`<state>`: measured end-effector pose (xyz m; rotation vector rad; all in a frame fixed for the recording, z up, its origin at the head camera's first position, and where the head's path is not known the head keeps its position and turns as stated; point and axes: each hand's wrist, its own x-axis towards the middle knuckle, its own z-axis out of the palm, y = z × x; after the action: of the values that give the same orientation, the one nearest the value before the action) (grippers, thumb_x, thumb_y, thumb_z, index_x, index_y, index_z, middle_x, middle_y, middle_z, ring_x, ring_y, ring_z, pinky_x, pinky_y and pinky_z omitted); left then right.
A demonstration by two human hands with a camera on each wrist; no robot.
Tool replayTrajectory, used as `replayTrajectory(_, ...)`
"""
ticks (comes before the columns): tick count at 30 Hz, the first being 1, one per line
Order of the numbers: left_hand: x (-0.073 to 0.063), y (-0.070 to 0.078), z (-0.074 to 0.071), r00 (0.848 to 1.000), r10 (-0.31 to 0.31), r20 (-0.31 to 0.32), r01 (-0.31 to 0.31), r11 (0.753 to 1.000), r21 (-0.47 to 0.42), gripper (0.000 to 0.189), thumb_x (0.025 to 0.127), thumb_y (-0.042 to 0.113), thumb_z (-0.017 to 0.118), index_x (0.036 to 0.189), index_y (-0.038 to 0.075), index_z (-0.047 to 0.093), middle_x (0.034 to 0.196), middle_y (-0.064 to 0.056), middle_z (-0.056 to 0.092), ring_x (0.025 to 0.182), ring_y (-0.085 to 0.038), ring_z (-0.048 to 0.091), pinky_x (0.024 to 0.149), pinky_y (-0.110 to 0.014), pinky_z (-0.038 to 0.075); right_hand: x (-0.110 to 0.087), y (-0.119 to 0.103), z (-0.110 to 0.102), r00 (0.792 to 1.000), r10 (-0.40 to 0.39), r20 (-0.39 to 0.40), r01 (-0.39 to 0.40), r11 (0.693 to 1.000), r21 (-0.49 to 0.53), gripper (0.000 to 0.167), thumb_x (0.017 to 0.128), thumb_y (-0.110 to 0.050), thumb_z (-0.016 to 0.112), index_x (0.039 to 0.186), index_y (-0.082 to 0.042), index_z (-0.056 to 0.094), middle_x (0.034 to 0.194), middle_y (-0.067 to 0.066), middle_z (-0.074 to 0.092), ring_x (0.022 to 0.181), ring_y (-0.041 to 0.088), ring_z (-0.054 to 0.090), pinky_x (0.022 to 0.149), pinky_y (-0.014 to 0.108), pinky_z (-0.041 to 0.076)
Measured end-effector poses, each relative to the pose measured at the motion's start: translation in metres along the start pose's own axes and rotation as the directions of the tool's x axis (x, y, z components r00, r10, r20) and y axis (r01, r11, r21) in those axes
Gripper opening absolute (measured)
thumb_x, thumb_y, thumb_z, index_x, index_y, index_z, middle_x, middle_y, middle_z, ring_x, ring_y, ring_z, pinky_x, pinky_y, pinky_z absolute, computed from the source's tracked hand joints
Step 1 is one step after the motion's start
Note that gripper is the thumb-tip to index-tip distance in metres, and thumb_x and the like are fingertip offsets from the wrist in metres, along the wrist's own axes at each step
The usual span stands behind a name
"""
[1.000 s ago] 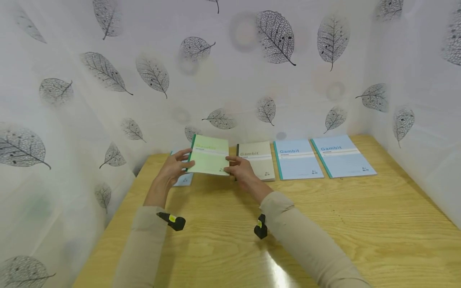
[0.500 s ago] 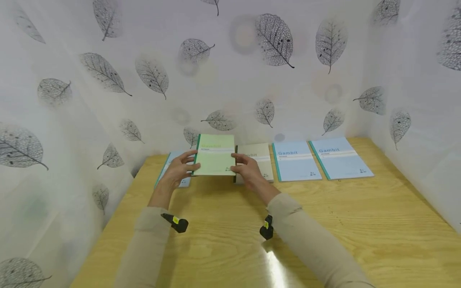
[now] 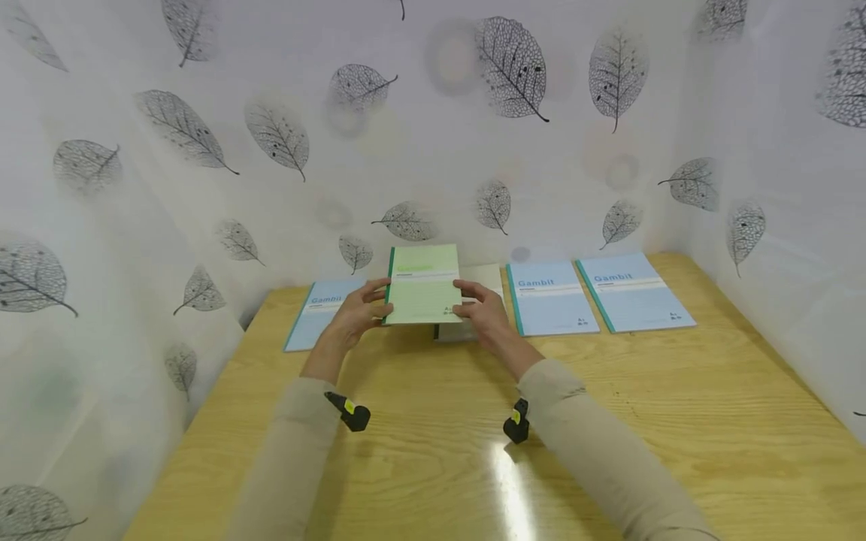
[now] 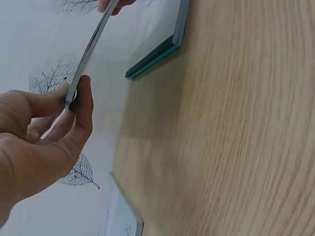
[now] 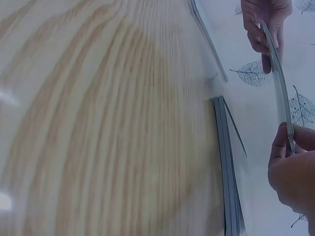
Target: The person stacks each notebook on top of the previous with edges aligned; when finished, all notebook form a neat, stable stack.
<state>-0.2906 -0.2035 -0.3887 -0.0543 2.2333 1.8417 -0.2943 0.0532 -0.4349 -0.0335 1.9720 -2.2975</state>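
Both hands hold a light green notebook (image 3: 424, 284) with a dark green spine, raised above the table at the back. The left hand (image 3: 355, 312) pinches its left edge between thumb and fingers; the right hand (image 3: 482, 309) pinches the right edge. Edge-on, the notebook (image 4: 90, 44) shows as a thin strip in the left wrist view, with the left hand (image 4: 49, 132) at its end. Behind and below it lies a beige notebook (image 3: 492, 282), partly covered. In the right wrist view, notebook edges (image 5: 225, 162) on the table look stacked, and the right hand (image 5: 300, 167) is at lower right.
A blue notebook (image 3: 307, 323) lies left of the hands. Two more lie to the right: a blue notebook (image 3: 553, 300) and a larger blue notebook (image 3: 636, 293). The wooden table (image 3: 433, 451) meets a leaf-patterned curtain (image 3: 433, 135) at the back and sides.
Both hands have carried the green notebook to the right, from over the left blue notebook to over the beige one. The left blue notebook is more exposed; the beige one is more covered.
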Motion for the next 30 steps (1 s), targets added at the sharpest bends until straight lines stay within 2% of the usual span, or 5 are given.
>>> replayTrajectory(11,0.014,-0.006,0.036,0.999,0.039,0.013,-0.039,0.999,0.025,0.064,0.103,0.000,0.060,0.161,0.014,0.038,0.159,-0.020,0.039,0.114,-0.026,0.061,0.087,-0.029,0.054,-0.006,-0.006,-0.033,0.999,0.025,-0.039,-0.027,0.998,-0.063,0.053,0.096,0.004,0.065,0.147,-0.009,0.059,0.149,0.018,0.049,0.128,0.034,0.051,0.096,0.039,0.051)
replayTrajectory(18,0.022,-0.003,0.061,0.999,0.025,0.032,-0.026,1.000,0.013,0.063,0.101,-0.001,0.062,0.159,0.014,0.041,0.158,-0.020,0.042,0.118,-0.029,0.061,0.095,-0.035,0.054,-0.012,-0.011,-0.057,0.996,0.043,-0.078,-0.052,0.993,-0.109,0.053,0.097,0.001,0.064,0.148,-0.013,0.058,0.149,0.014,0.048,0.107,0.018,0.052,0.077,0.021,0.049)
replayTrajectory(21,0.025,-0.003,0.069,0.999,0.028,0.039,-0.029,1.000,0.008,0.062,0.102,-0.001,0.061,0.159,0.013,0.042,0.158,-0.021,0.042,0.120,-0.031,0.060,0.098,-0.039,0.052,-0.013,-0.013,-0.063,0.996,0.040,-0.085,-0.052,0.989,-0.140,0.053,0.097,0.000,0.064,0.148,-0.012,0.058,0.150,0.015,0.048,0.116,0.022,0.050,0.083,0.024,0.049)
replayTrajectory(26,0.030,-0.008,0.076,0.999,0.032,0.044,-0.034,0.999,0.042,0.061,0.102,0.000,0.061,0.159,0.012,0.042,0.157,-0.021,0.042,0.129,-0.035,0.057,0.105,-0.042,0.052,-0.014,-0.012,-0.071,0.996,0.044,-0.079,-0.056,0.985,-0.160,0.054,0.096,0.002,0.064,0.148,-0.009,0.056,0.152,0.018,0.046,0.147,0.033,0.035,0.109,0.042,0.045)
replayTrajectory(30,0.035,-0.011,0.085,0.999,0.018,0.030,-0.021,0.996,0.087,0.060,0.100,-0.001,0.063,0.156,0.009,0.045,0.155,-0.022,0.046,0.130,-0.038,0.056,0.105,-0.044,0.053,-0.016,-0.011,-0.076,0.993,0.074,-0.092,-0.091,0.977,-0.191,0.054,0.096,0.002,0.065,0.149,-0.008,0.056,0.153,0.018,0.045,0.145,0.032,0.037,0.102,0.039,0.048)
